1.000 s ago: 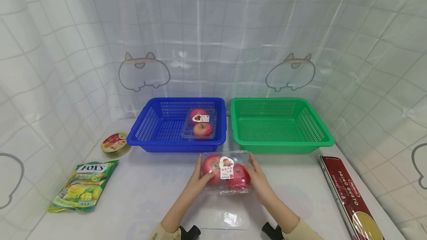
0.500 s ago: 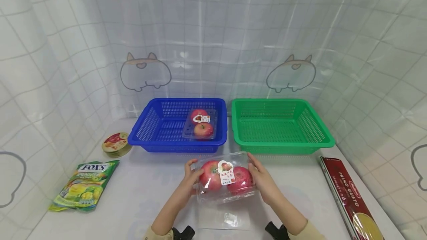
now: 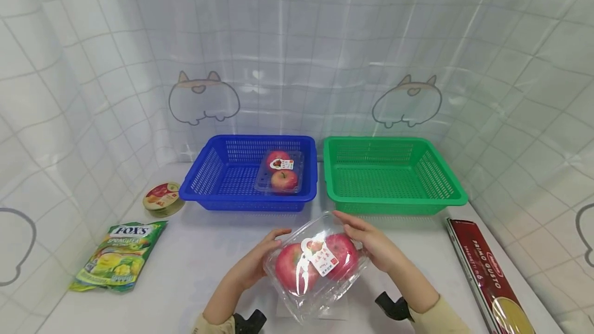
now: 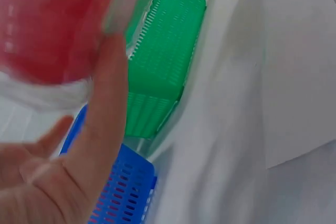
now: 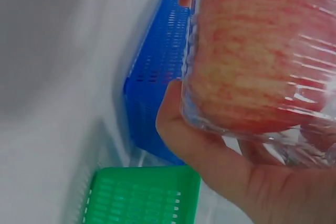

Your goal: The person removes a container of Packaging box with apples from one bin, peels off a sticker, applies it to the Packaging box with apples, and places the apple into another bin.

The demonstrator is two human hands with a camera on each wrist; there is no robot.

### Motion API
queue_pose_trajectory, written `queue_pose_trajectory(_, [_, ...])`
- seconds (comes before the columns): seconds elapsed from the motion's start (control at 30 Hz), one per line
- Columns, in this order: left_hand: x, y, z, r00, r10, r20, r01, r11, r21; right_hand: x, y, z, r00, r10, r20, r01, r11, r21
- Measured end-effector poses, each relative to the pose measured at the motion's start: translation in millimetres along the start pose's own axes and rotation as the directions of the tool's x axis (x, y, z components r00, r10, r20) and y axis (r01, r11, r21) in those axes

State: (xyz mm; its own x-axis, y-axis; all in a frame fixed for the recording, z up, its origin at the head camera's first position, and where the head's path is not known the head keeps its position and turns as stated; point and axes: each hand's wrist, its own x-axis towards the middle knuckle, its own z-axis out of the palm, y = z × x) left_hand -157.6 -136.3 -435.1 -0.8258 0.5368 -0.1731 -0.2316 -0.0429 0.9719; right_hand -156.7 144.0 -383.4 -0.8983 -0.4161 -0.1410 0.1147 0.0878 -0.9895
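A clear plastic box of apples (image 3: 320,257), with two red apples and a white label on it, is held above the table, turned at a slant. My left hand (image 3: 260,262) holds its left side, and my right hand (image 3: 373,244) grips its upper right side. In the left wrist view, a finger lies along the box beside a blurred red apple (image 4: 52,30). A striped apple (image 5: 252,56) shows through the plastic in the right wrist view, with the thumb (image 5: 184,129) against the box. The fingers beneath the box are partly hidden.
Behind the hands stand a blue basket (image 3: 248,205) holding another apple box (image 3: 280,173) and a green basket (image 3: 394,207). A round tin (image 3: 162,200) and a Fox's candy bag (image 3: 118,256) lie left; a red spaghetti pack (image 3: 489,277) lies right. A flat pale sheet (image 3: 336,311) lies underneath.
The apple box has turned from nearly level to a slant, its upper edge rising to the right, and come closer to me. The left hand's hold has shifted along its side.
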Motion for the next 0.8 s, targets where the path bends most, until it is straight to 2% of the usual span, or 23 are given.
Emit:
queue_pose_trajectory(0.17, [-2.8, 2.2, -3.9, 0.986, 0.02, 0.165, -0.024, 0.999, 0.023, 5, -3, -1.7, 0.997, 0.0, 0.077, 0.0, 1.0, 0.002])
queue_pose_trajectory(0.37, [-6.6, 3.6, -5.2, 0.967, 0.034, 0.254, -0.06, 0.994, 0.096, 10, -4, -4.1, 0.993, 0.019, 0.119, -0.017, 1.0, -0.011])
queue_pose_trajectory(0.5, [-7.7, 5.0, -3.0, 0.968, 0.044, 0.249, -0.077, 0.99, 0.122, 15, -5, -5.2, 0.995, 0.028, 0.094, -0.025, 0.999, -0.033])
queue_pose_trajectory(0.67, [-9.6, 7.6, -0.6, 0.98, 0.055, 0.191, -0.081, 0.988, 0.132, 19, -7, -2.6, 0.999, 0.044, -0.012, -0.044, 0.998, -0.043])
queue_pose_trajectory(0.8, [-10.8, 7.9, -0.2, 0.985, 0.09, 0.146, -0.106, 0.989, 0.106, 23, -10, 0.9, 0.994, 0.015, -0.109, -0.017, 1.0, -0.022])
